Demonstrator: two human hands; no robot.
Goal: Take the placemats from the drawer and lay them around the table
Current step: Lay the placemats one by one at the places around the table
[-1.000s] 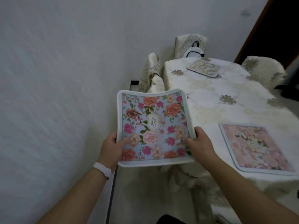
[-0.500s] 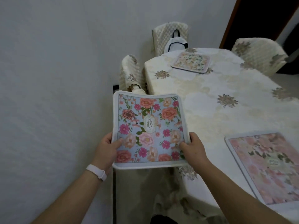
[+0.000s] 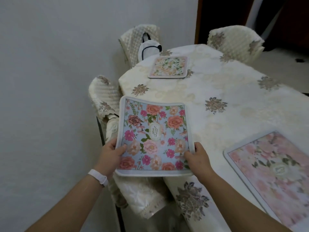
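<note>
- Cream worktop (image 3: 209, 91) carries two mats: pink (image 3: 274, 171) and far (image 3: 168, 67).
- Left hand (image 3: 109, 154) and right hand (image 3: 198, 158) pinch blue mat (image 3: 154, 136) by its near corners, fingers closed on it.

Two bare forearms enter from the bottom edge, no sleeves visible on either. Left wrist carries a plain white band (image 3: 98, 177), smooth and narrow, snug just below the left hand (image 3: 109, 154); no face or markings can be made out on it. Right hand (image 3: 198, 159) and right wrist are unadorned: no rings, watch or glove in sight on what shows of the fingers.
</note>
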